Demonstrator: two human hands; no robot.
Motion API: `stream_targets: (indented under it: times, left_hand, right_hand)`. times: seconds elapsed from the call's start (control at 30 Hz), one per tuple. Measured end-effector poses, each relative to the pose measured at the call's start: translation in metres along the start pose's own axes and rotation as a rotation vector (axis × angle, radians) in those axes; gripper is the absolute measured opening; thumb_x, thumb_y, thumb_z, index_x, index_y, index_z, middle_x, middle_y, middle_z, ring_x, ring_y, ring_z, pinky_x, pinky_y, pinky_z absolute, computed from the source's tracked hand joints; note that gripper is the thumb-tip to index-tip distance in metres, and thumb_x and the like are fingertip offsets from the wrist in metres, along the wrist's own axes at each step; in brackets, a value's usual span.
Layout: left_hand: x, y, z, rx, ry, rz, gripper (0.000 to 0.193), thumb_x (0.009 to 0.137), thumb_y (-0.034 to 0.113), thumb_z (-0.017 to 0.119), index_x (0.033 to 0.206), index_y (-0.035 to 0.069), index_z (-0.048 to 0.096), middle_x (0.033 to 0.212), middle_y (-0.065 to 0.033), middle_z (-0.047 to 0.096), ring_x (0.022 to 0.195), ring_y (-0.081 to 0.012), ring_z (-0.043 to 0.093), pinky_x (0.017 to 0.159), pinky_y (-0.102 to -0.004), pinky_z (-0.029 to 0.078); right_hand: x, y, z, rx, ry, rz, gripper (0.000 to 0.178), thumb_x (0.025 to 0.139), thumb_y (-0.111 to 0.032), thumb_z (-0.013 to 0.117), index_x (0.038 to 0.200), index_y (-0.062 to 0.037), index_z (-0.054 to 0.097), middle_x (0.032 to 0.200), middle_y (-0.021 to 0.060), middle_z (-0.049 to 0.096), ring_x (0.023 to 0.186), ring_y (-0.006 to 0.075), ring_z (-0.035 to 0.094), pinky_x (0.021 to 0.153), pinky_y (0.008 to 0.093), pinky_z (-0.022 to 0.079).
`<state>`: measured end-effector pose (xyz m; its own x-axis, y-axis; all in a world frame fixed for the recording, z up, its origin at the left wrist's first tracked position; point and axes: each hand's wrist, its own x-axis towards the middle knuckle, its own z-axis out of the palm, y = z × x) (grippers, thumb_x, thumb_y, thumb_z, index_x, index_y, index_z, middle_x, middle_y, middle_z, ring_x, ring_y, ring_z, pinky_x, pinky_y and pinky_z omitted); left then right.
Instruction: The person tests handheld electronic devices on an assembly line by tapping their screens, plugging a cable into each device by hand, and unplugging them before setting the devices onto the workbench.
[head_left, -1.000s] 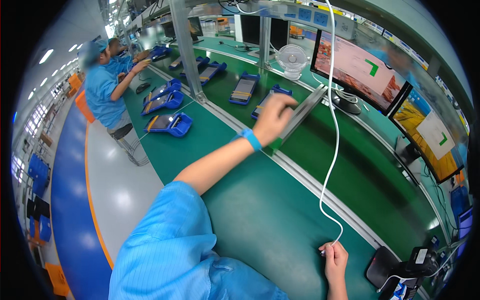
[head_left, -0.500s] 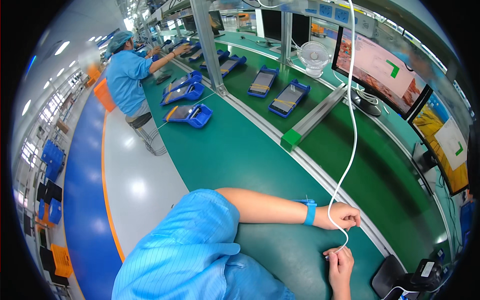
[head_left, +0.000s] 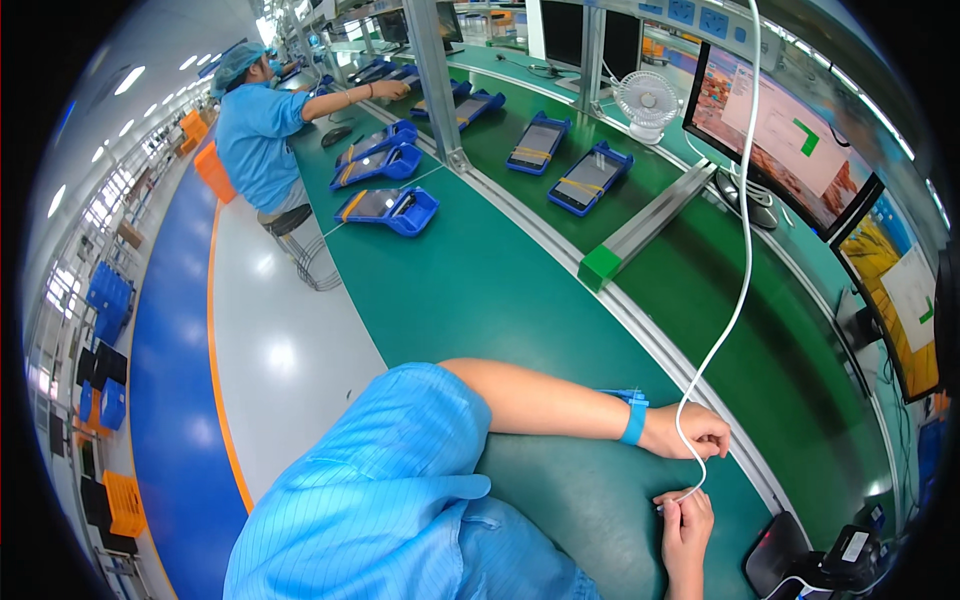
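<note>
A white cable (head_left: 746, 250) hangs from above and crosses in front of my left wrist. Its lower end sits pinched between the thumb and fingers of my right hand (head_left: 687, 530), near the front of the green bench (head_left: 465, 300); the tip is mostly hidden. Just beyond, my left hand (head_left: 684, 431) rests by the metal rail with its fingers curled in and nothing showing in them. A blue wrist strap (head_left: 636, 418) circles the left wrist.
Blue-cradled handheld devices (head_left: 588, 180) with yellow bands lie on the bench and conveyor. A green-capped metal bar (head_left: 600, 266) juts over the belt. Monitors (head_left: 780, 130), a white fan (head_left: 647, 100) and a black device (head_left: 775, 555) stand right. A co-worker (head_left: 258, 135) sits far left.
The scene has shifted slightly to the right in view. The co-worker's arm now stretches further over the devices. My two hands keep nearly the same pose, the right still on the cable.
</note>
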<state>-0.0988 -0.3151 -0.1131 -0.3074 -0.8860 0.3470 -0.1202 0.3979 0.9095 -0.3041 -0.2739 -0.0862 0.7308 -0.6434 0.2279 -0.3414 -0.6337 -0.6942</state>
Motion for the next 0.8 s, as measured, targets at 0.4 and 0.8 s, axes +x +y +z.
stream_targets:
  times: [0.4,0.8]
  left_hand:
    - [0.002,-0.008,0.005,-0.009,0.006,0.028,0.012,0.088,0.01,0.062,0.095,0.004,0.068,0.091,-0.0104,0.07,0.084,-0.0242,0.067,0.073,-0.0367,0.053]
    - [0.01,-0.016,0.012,0.157,0.038,0.122,0.017,0.086,0.015,0.059,0.094,0.007,0.072,0.089,-0.0113,0.073,0.087,-0.029,0.07,0.076,-0.0407,0.054]
  right_hand:
    - [-0.007,0.009,0.0,0.224,0.029,0.192,0.025,0.101,-0.012,0.055,0.085,0.003,0.066,0.079,0.0075,0.06,0.07,0.0145,0.056,0.063,0.0272,0.046]
    - [-0.005,0.003,0.012,0.061,0.126,0.169,0.025,0.102,-0.014,0.054,0.089,0.0038,0.065,0.081,0.0081,0.06,0.071,0.0144,0.056,0.064,0.0275,0.045]
